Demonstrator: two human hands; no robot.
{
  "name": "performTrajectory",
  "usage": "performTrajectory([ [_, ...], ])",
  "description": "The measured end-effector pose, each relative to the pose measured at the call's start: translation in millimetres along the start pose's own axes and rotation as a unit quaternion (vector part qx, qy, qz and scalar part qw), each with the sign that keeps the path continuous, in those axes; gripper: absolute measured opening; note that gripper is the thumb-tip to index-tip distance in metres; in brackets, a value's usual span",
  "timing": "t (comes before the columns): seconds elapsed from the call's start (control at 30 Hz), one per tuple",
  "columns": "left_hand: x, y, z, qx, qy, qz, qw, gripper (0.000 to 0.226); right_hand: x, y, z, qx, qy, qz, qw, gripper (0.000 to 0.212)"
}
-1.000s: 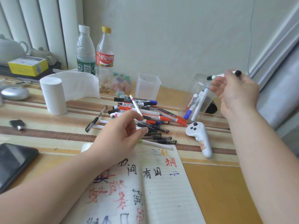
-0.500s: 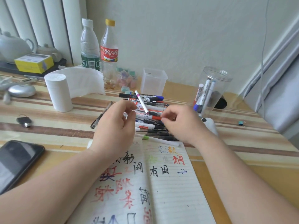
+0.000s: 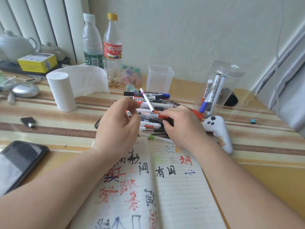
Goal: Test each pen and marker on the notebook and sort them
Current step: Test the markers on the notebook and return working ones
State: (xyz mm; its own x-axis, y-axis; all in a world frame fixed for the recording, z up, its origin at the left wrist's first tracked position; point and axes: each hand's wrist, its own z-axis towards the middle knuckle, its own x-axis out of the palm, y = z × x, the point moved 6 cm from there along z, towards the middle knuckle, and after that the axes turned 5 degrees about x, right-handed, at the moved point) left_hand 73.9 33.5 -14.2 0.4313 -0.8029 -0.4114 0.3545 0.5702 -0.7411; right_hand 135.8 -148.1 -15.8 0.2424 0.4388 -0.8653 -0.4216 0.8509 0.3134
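A pile of pens and markers lies on the striped table behind the open notebook, whose pages carry test writing in black, red and blue. A thin white pen with a pink band rests tilted on top of the pile. My left hand hovers at the pile's left side, fingers loosely curled, holding nothing. My right hand reaches into the pile's right side, and its fingertips curl round a black marker. A round clear cup at the right holds several markers.
An empty square clear container stands behind the pile. A white controller lies right of my right hand. A phone, keys, a paper roll and two bottles stand to the left.
My right hand held a black-capped marker over the clear cup, then came down to the pile and closed on a black marker. My left hand stayed by the pile.
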Motion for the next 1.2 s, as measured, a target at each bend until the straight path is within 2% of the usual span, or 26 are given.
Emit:
performTrajectory([
  [0.1, 2, 1, 0, 0.001, 0.006, 0.013, 1.0, 0.017, 2, 2, -1, -0.011, -0.006, -0.019, 1.0, 0.022],
  [0.27, 2, -2, 0, 0.013, 0.007, 0.022, 1.0, 0.014, 10, -8, 5, 0.046, 0.074, 0.01, 0.996, 0.025],
  [0.43, 4, -2, -1, 0.02, 0.018, 0.032, 0.999, 0.011, 8, -17, 6, 0.078, 0.105, 0.061, 0.99, 0.013],
  [0.5, 5, -2, -1, 0.022, 0.025, 0.037, 0.999, 0.01, 2, -20, 4, 0.077, 0.088, 0.081, 0.99, 0.018],
  [0.7, 9, -1, -1, 0.019, 0.053, 0.044, 0.997, 0.01, -12, -32, -3, 0.112, 0.068, 0.195, 0.972, 0.053],
  [0.9, 15, 3, -1, 0.015, 0.086, 0.056, 0.995, 0.01, -12, -38, -3, 0.108, 0.054, 0.148, 0.982, 0.068],
  [1.1, 24, 4, -4, 0.029, 0.144, 0.054, 0.988, 0.011, -17, -34, -2, 0.072, 0.003, 0.136, 0.988, 0.071],
  [1.2, 25, 2, -5, 0.049, 0.146, 0.049, 0.987, 0.008, -21, -31, -1, 0.061, -0.055, 0.124, 0.989, 0.068],
])
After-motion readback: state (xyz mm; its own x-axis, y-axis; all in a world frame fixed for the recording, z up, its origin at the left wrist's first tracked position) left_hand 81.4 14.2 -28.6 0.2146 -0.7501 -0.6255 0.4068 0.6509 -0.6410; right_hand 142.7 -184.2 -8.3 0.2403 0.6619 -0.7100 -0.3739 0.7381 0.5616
